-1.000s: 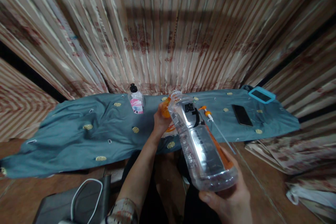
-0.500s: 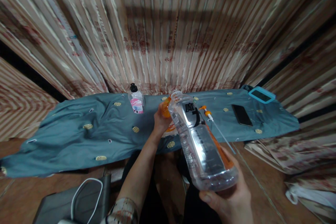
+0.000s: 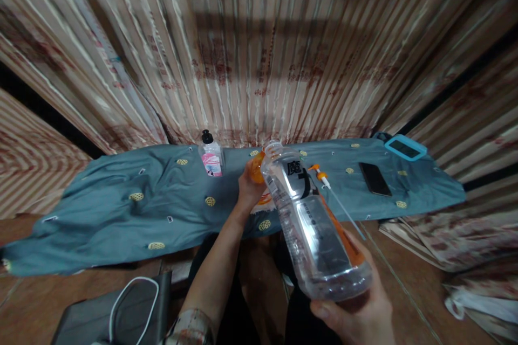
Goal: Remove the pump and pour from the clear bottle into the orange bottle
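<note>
**Clear bottle [image 3: 315, 232] tipped neck-down beside an orange container [image 3: 257, 168]**

The clear bottle is in the air over the front edge of the cloth-covered tabletop, slanting so that its base is near the viewer and its open neck points away and to the left. It carries large black characters and an orange strip along one side of its label. The right hand [image 3: 360, 307] grips it at the base, thumb on the near side and the other fingers mostly hidden behind it.

The neck lies right beside the orange container; whether the two touch cannot be told. The left hand [image 3: 249, 188] is wrapped around that container, its fingers closed on it, though their tips are hidden. A white-and-orange patch [image 3: 264, 199] shows just below this hand, too covered to identify.

Just right of the clear bottle, an orange-and-white pump [image 3: 322, 178] lies on its side, its long tube reaching past the front edge. Farther right are a black phone [image 3: 375, 179], lying flat, and a blue-framed device [image 3: 406, 147] near the back. To the left, a pink-labelled bottle [image 3: 211, 161] with a black top stands upright.

A teal cloth [image 3: 101, 210] with yellow motifs covers the tabletop. Behind it hangs a striped curtain [image 3: 251, 54]. At lower left, a white cable [image 3: 155, 299] loops over a grey case [image 3: 89, 315].
</note>
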Demonstrator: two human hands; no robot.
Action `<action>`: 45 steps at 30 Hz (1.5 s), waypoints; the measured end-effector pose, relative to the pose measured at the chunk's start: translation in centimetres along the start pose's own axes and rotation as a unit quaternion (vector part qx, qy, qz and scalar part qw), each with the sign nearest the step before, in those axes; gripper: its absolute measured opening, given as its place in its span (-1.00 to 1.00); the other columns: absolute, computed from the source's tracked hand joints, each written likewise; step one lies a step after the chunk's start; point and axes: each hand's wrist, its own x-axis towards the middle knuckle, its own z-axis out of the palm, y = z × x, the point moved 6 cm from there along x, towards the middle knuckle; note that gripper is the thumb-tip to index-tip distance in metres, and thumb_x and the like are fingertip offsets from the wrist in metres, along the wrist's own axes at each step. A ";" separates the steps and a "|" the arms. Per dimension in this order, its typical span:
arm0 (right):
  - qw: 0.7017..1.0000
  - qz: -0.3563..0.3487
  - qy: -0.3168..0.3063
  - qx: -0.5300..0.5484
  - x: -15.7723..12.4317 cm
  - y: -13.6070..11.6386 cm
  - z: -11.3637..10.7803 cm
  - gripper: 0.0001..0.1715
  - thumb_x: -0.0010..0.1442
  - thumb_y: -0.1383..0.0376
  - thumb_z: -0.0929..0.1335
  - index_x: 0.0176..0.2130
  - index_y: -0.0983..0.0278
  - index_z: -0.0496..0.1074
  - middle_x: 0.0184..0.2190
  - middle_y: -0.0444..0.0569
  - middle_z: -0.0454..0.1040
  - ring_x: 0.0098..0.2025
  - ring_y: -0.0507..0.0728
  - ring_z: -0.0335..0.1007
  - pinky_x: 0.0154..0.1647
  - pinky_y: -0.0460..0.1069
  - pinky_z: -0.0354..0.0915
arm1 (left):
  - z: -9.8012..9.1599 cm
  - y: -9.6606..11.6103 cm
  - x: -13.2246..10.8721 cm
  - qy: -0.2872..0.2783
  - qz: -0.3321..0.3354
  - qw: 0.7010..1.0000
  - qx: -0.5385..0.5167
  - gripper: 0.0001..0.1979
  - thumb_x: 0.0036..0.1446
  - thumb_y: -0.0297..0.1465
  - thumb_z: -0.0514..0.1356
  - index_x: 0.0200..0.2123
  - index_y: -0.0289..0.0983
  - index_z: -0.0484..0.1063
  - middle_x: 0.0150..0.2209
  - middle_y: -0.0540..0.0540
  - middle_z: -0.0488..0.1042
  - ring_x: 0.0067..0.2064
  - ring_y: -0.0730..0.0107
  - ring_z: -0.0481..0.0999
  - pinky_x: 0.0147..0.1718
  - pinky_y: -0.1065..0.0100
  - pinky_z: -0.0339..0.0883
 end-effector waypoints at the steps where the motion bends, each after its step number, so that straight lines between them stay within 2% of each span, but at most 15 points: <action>1: 1.000 -0.003 -0.005 -0.002 0.0 0.1 -0.1 0.31 -0.32 -0.14 0.83 0.29 0.16 0.51 0.16 0.09 0.73 0.14 0.28 0.75 0.04 -0.07 0.62 | 0.0 0.0 0.0 0.000 -0.001 1.000 0.001 -0.56 0.06 -0.49 0.49 0.01 -0.19 0.52 -0.10 -0.08 0.74 -0.08 0.10 0.75 -0.05 0.20 0.63; 6: 1.000 -0.005 -0.008 0.019 0.1 0.4 -0.1 0.32 -0.32 -0.14 0.83 0.30 0.17 0.53 0.21 0.12 0.70 0.16 0.31 0.73 0.05 -0.03 0.63 | -0.1 -0.1 0.1 0.010 0.001 1.000 -0.008 -0.52 -0.01 -0.47 0.52 -0.01 -0.19 0.53 -0.11 -0.08 0.74 -0.10 0.11 0.77 -0.06 0.18 0.65; 9: 0.999 -0.002 0.006 0.048 0.1 0.4 0.0 0.31 -0.40 -0.10 0.86 0.26 0.15 0.57 0.18 0.09 0.72 0.13 0.29 0.75 0.03 -0.05 0.63 | 0.0 -0.2 0.0 0.009 0.003 1.000 -0.015 -0.55 0.01 -0.47 0.51 -0.02 -0.19 0.53 -0.12 -0.07 0.74 -0.12 0.12 0.76 -0.04 0.17 0.65; 13: 0.999 -0.008 -0.007 0.051 0.2 0.1 0.2 0.28 -0.37 -0.08 0.86 0.26 0.11 0.57 0.18 0.04 0.72 0.17 0.29 0.73 0.07 -0.03 0.63 | -0.1 -0.1 0.0 0.009 0.000 1.000 -0.017 -0.55 0.03 -0.47 0.50 -0.01 -0.17 0.52 -0.11 -0.06 0.75 -0.12 0.11 0.76 -0.05 0.16 0.66; 19: 0.998 0.008 -0.008 0.061 0.3 -0.1 0.5 0.32 -0.41 -0.14 0.85 0.25 0.18 0.58 0.09 0.08 0.76 0.04 0.26 0.78 -0.02 -0.07 0.62 | -0.1 0.2 0.0 0.006 -0.006 1.000 -0.011 -0.52 0.02 -0.45 0.51 0.02 -0.19 0.51 -0.11 -0.10 0.75 -0.10 0.07 0.77 -0.04 0.16 0.65; 22: 0.998 0.000 -0.005 0.059 0.3 -0.2 0.4 0.29 -0.40 -0.11 0.85 0.24 0.17 0.60 0.14 0.05 0.74 0.12 0.23 0.75 0.06 -0.10 0.60 | -0.1 0.3 -0.1 0.006 -0.002 1.000 -0.010 -0.51 0.03 -0.46 0.52 0.02 -0.19 0.50 -0.11 -0.10 0.76 -0.11 0.08 0.77 -0.05 0.16 0.64; 26: 0.998 -0.019 -0.029 0.046 0.3 -0.1 0.3 0.23 -0.24 -0.09 0.83 0.30 0.19 0.54 0.19 0.11 0.72 0.14 0.30 0.75 0.05 0.00 0.65 | -0.2 0.3 -0.1 0.003 0.002 1.000 -0.010 -0.54 0.07 -0.48 0.50 0.04 -0.20 0.51 -0.09 -0.10 0.75 -0.09 0.09 0.77 -0.03 0.17 0.64; 30: 0.998 0.000 -0.031 0.050 0.4 0.2 0.2 0.27 -0.26 -0.08 0.84 0.32 0.17 0.52 0.21 0.15 0.71 0.20 0.34 0.72 0.12 0.00 0.63 | -0.1 0.3 0.0 0.002 0.010 1.000 -0.003 -0.53 0.06 -0.49 0.50 0.04 -0.20 0.53 -0.08 -0.11 0.75 -0.05 0.06 0.78 -0.03 0.17 0.65; 35: 0.999 0.008 -0.026 0.038 0.5 0.6 0.2 0.36 -0.36 -0.12 0.84 0.32 0.18 0.55 0.14 0.19 0.73 0.08 0.41 0.77 -0.04 0.04 0.69 | 0.0 0.0 0.1 0.008 0.011 1.000 -0.022 -0.51 0.00 -0.46 0.53 0.02 -0.20 0.55 -0.09 -0.10 0.77 -0.07 0.06 0.78 -0.02 0.16 0.67; 37: 0.999 0.007 -0.008 0.035 0.8 1.1 -0.3 0.30 -0.39 -0.16 0.84 0.26 0.18 0.61 0.11 0.17 0.75 0.07 0.43 0.77 -0.03 0.07 0.70 | 0.0 0.0 0.0 0.008 0.016 0.999 -0.031 -0.50 -0.01 -0.47 0.53 0.02 -0.18 0.55 -0.07 -0.10 0.77 -0.04 0.06 0.79 0.01 0.15 0.67; 39: 0.999 -0.003 -0.023 0.030 1.4 1.6 -0.7 0.16 -0.39 -0.16 0.84 0.13 0.20 0.68 0.01 0.14 0.78 -0.01 0.44 0.79 -0.11 0.08 0.72 | 0.0 0.0 0.0 0.008 0.018 0.999 -0.032 -0.50 -0.01 -0.47 0.53 0.03 -0.17 0.55 -0.06 -0.09 0.78 -0.02 0.05 0.79 0.02 0.14 0.67; 41: 0.994 -0.029 -0.104 0.031 2.2 2.1 -0.7 0.00 -0.39 -0.03 0.85 0.01 0.23 0.72 -0.17 0.12 0.79 -0.17 0.44 0.81 -0.28 0.07 0.71 | -0.1 0.0 0.0 0.008 0.018 1.000 -0.024 -0.50 0.00 -0.46 0.53 0.03 -0.17 0.54 -0.06 -0.09 0.77 -0.03 0.05 0.79 0.02 0.14 0.67; 43: 0.990 -0.038 -0.127 0.041 2.8 2.7 -1.4 -0.11 -0.29 0.04 0.84 0.01 0.22 0.72 -0.16 0.13 0.79 -0.22 0.41 0.80 -0.31 0.06 0.70 | -0.1 -0.1 0.0 0.010 0.019 1.000 -0.014 -0.50 0.01 -0.46 0.53 0.03 -0.17 0.54 -0.07 -0.09 0.77 -0.04 0.08 0.79 0.01 0.16 0.67; 45: 0.988 -0.020 -0.142 0.050 3.2 3.4 -1.9 -0.11 -0.26 0.09 0.84 0.05 0.20 0.72 -0.12 0.13 0.80 -0.20 0.41 0.81 -0.27 0.07 0.71 | -0.1 -0.1 0.1 0.013 0.023 1.000 -0.011 -0.49 0.00 -0.45 0.54 0.03 -0.15 0.54 -0.06 -0.06 0.77 -0.04 0.12 0.79 0.00 0.19 0.67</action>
